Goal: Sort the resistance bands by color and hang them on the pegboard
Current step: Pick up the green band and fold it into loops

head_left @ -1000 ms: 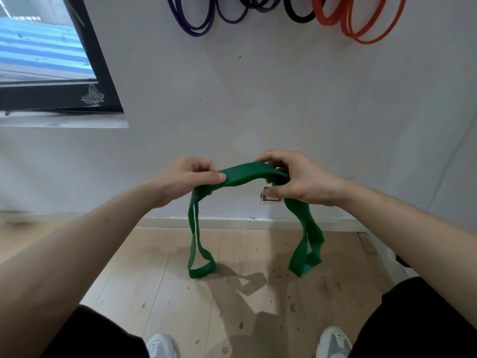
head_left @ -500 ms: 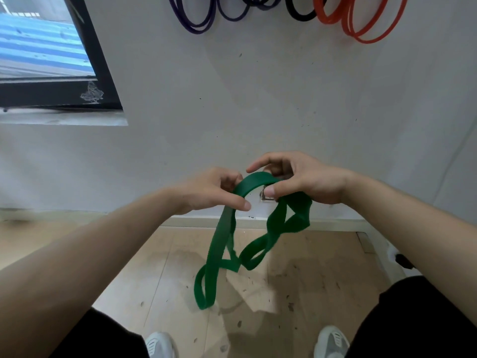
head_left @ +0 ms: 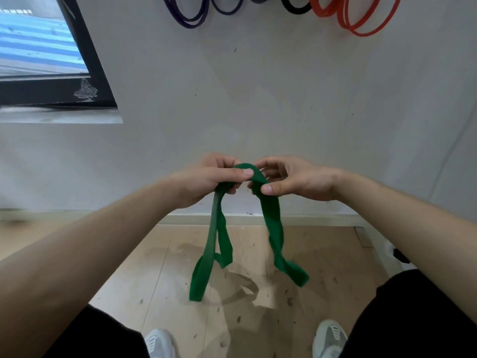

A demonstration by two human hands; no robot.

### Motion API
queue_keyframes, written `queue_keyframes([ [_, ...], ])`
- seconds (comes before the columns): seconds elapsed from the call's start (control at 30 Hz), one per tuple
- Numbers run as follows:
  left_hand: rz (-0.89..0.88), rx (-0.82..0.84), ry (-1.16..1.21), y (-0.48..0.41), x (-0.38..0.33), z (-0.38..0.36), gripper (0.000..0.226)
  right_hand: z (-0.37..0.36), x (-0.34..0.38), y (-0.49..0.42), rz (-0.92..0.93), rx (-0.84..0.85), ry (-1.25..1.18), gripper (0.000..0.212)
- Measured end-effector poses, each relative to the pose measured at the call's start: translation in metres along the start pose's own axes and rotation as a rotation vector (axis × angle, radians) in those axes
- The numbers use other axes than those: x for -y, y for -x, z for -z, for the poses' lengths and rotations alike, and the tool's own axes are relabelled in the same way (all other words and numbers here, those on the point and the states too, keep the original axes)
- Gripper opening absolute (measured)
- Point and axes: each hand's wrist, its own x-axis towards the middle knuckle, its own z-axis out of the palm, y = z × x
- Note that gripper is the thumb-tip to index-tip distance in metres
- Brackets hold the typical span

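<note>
A wide green resistance band [head_left: 272, 223] hangs in front of me, folded over at the top, with two twisted loops dangling above the floor. My left hand [head_left: 209, 179] grips the left side of the fold, thumb pressed on top. My right hand [head_left: 291, 178] pinches the right side between thumb and fingers. The two hands nearly touch. High on the wall hang purple bands [head_left: 189, 15], a black band [head_left: 295, 7] and orange-red bands [head_left: 361, 20]; their tops and the pegs are cut off by the frame.
A white wall [head_left: 258, 99] stands straight ahead with a baseboard [head_left: 296, 219] at its foot. A dark-framed window [head_left: 56, 73] and sill are at the upper left. Wooden floor [head_left: 258, 319] lies below, with my two white shoes at the bottom edge.
My hands have come closer together and risen slightly. The band, tangled in one crossing bunch half a second ago, now hangs as two separate loops, one under each hand.
</note>
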Motion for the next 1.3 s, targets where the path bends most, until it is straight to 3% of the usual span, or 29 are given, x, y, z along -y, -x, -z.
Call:
queue_keyframes([
  [0.07,-0.030,-0.060,0.014,0.001,0.000,0.003,0.019,0.008,-0.009,0.000,-0.052,0.019,0.075,0.061],
  [0.27,-0.115,-0.220,0.067,0.002,-0.004,0.016,0.018,0.001,-0.045,-0.015,-0.151,0.068,0.200,0.043],
  [0.47,-0.161,-0.299,0.083,0.004,-0.004,0.029,0.022,-0.022,-0.022,-0.036,0.015,-0.076,0.127,0.054],
  [0.6,-0.160,-0.214,0.065,0.009,-0.004,0.036,0.020,-0.023,0.005,-0.039,0.132,-0.089,0.076,0.061],
  [0.73,-0.167,-0.147,0.168,0.010,-0.004,0.038,0.021,-0.028,0.009,-0.044,0.106,-0.040,0.119,0.042],
  [0.9,-0.119,-0.200,0.267,0.012,0.002,0.049,0.034,-0.015,0.009,-0.041,0.105,-0.042,0.100,0.021],
  [1.0,-0.055,-0.244,0.201,0.016,0.011,0.060,0.035,-0.002,0.009,-0.033,0.099,-0.014,-0.059,0.018],
  [1.1,0.011,-0.150,-0.003,0.021,0.018,0.065,0.037,0.007,0.010,-0.027,0.116,-0.016,-0.161,0.016],
  [1.3,0.091,0.007,-0.103,0.021,0.013,0.051,0.044,-0.003,0.009,-0.018,0.092,0.063,-0.077,0.015],
])
